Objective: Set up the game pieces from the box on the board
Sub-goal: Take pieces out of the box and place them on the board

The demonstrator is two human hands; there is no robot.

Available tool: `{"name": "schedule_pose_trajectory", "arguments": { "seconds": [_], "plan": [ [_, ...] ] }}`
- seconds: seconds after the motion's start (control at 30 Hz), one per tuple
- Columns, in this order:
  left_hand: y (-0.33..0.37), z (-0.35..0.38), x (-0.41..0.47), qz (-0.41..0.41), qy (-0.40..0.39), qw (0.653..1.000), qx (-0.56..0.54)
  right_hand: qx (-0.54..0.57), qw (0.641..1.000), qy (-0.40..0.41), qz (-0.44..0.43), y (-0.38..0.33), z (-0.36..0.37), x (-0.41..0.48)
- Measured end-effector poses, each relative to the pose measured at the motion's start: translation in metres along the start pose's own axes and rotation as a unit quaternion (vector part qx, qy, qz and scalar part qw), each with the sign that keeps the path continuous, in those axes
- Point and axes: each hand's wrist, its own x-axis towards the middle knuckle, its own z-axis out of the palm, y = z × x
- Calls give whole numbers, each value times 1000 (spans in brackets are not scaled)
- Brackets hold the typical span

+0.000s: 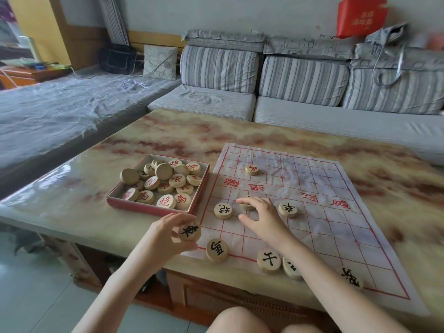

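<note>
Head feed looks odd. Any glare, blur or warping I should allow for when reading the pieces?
Head view: pale glare on the glossy table at left; head view: wide-angle warping bows the sofa and table edge; head view: the near-right corner piece is smeared, the held piece in the left hand reads sharp.
</note>
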Motion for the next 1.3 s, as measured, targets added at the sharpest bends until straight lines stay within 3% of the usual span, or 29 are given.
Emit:
{"name": "schedule_pose_trajectory", "arguments": {
  "seconds": [0.6,0.9,1.07,1.3],
  "plan": [
    [-10,13,-13,12,-20,1000,-7,-2,1000,-25,-16,-19,6,-13],
    [-24,-18,4,40,62,997,13,16,998,-57,-36,-45,20,6],
    [-32,-36,27,5,105,994,14,12,997,-60,-46,-59,33,30],
    [-42,-43,61,-32,106,976,188,-8,998,-56,-19,-70,47,74]
  ]
}}
